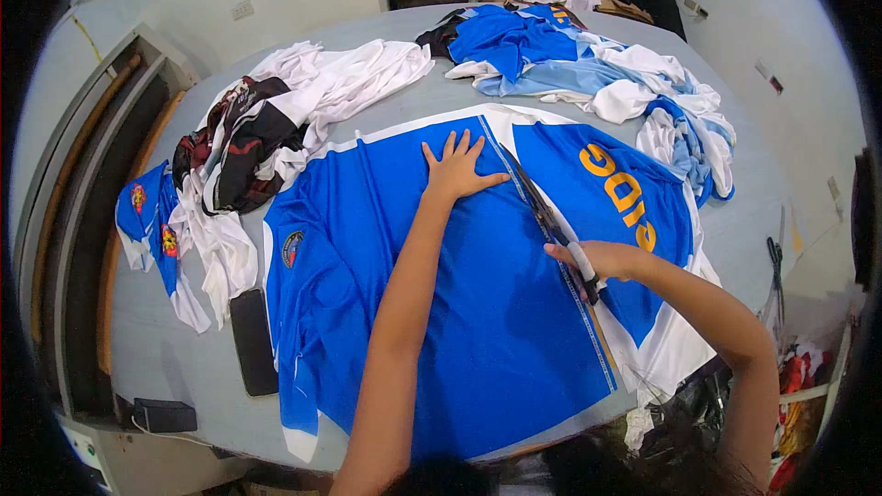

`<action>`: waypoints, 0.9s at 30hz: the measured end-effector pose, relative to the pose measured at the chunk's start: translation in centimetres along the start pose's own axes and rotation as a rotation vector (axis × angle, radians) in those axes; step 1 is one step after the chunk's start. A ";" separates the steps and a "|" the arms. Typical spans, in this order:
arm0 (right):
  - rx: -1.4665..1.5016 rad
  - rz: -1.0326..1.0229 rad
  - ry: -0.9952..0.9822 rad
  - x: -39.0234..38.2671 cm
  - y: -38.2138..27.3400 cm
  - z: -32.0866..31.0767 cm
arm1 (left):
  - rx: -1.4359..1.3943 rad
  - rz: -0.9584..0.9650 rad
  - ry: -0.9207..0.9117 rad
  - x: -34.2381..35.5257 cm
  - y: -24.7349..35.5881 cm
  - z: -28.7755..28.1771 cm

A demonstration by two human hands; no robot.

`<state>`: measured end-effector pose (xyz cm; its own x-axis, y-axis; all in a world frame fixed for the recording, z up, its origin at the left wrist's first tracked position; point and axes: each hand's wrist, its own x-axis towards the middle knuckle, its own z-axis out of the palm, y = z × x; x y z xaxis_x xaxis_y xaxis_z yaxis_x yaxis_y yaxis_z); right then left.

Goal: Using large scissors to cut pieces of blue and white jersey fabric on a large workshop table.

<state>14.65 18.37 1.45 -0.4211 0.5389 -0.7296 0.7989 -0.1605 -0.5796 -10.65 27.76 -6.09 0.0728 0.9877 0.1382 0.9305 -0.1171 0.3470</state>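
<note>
A large blue printed fabric (358, 220) with white borders and a small round emblem spreads over the grey table (175, 358). My left hand (459, 168) lies flat on it near the top, fingers spread. At its right, my right hand (593, 264) grips large black scissors (542, 207), their blades angled up along the white gap beside the blue edge. A second blue piece (579, 193) with orange lettering lies right of the blades. Whether the blades are parted is unclear.
White and dark printed garments (322, 83) pile at back left, blue and white ones (505, 37) at back right. A small blue piece (147, 211), black phone-like slab (253, 344) and black box (163, 415) sit at left. Black scissors (776, 271) lie at the right edge.
</note>
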 end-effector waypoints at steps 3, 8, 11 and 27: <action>-0.117 -0.125 0.053 0.0 0.5 0.3 | 0.001 0.004 -0.005 -0.1 0.0 0.0; -0.108 0.016 0.084 0.3 -0.5 0.2 | -0.001 0.005 -0.021 -0.2 0.2 -0.1; 0.044 0.075 -0.053 1.3 -1.4 -0.6 | -0.006 -0.001 -0.020 -0.1 0.0 -0.2; 0.042 0.110 0.016 3.3 -4.9 -2.3 | 0.010 -0.007 -0.031 -0.2 0.1 -0.3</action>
<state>10.33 22.82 2.70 -0.3252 0.5291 -0.7838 0.8209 -0.2536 -0.5117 -10.65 27.47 -5.77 0.0773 0.9913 0.1067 0.9346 -0.1093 0.3385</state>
